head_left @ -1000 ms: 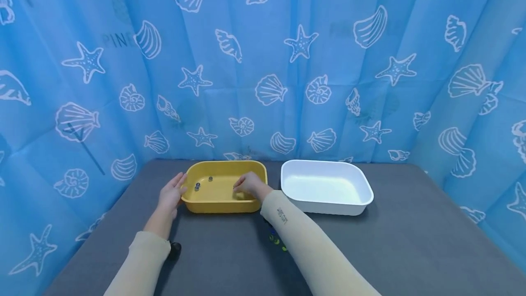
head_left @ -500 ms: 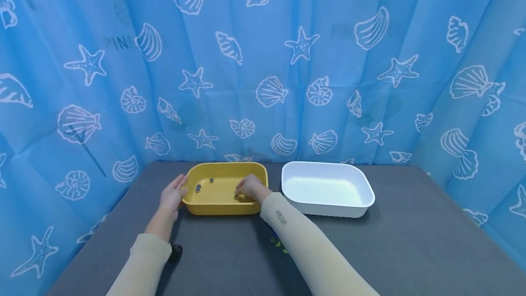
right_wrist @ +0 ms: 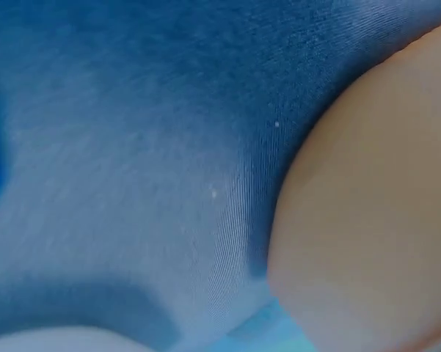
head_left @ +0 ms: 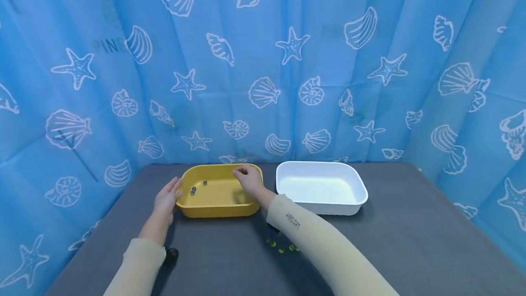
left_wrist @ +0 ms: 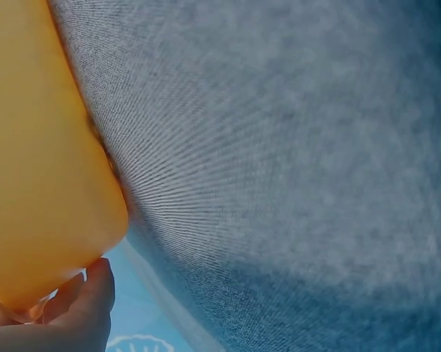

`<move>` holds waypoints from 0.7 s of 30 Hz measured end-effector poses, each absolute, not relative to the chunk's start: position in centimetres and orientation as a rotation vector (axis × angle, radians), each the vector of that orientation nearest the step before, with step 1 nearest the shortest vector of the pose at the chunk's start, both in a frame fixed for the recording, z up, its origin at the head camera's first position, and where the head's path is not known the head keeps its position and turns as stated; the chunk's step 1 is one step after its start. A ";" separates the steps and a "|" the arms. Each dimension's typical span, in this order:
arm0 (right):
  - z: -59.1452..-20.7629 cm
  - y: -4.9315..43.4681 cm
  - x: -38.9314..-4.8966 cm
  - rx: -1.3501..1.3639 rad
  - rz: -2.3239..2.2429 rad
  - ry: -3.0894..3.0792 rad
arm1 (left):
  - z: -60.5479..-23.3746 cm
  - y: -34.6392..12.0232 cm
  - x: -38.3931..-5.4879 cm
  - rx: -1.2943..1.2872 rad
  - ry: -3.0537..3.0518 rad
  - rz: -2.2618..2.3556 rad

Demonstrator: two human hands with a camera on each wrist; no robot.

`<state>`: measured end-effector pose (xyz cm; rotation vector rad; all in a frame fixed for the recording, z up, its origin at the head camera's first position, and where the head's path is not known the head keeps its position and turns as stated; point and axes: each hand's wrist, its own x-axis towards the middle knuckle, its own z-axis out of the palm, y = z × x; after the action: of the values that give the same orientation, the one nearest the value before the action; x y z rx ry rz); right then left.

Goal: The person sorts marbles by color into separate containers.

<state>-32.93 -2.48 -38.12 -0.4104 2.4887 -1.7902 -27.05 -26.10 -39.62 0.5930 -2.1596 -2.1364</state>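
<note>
Yellow tray (head_left: 219, 211) under right fingers (head_left: 240, 177), lettering (head_left: 293, 221) on sleeve (head_left: 328, 245), "PIN" (head_left: 105, 46) on curtain (head_left: 222, 8)

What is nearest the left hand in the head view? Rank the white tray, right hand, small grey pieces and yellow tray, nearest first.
1. Yellow tray: its left end meets the left hand.
2. Small grey pieces: inside that tray, toward its left end.
3. Right hand: over the tray's right half.
4. White tray: farther right, beyond the yellow one.
</note>
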 end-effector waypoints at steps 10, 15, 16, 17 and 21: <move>-36.8 0.7 -30.0 -0.430 -1.723 2.433 | -39.7 -26.1 -27.1 0.618 -2.157 -2.121; -36.8 2.5 -27.7 -0.557 -1.667 2.469 | -39.6 -26.1 -27.1 0.614 -2.180 -2.095; -37.0 2.9 -27.3 -0.577 -1.666 2.476 | -39.6 -26.1 -27.1 0.604 -2.183 -2.097; -37.2 3.4 -26.9 -0.589 -1.662 2.486 | -39.6 -26.1 -27.1 0.600 -2.186 -2.096; -37.8 5.1 -25.9 -0.627 -1.623 2.516 | -39.6 -26.0 -27.0 0.625 -2.193 -2.083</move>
<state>-25.89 5.14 -37.85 -0.6268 2.5159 -1.6229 -26.97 -26.03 -39.55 0.6247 -2.1932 -2.0828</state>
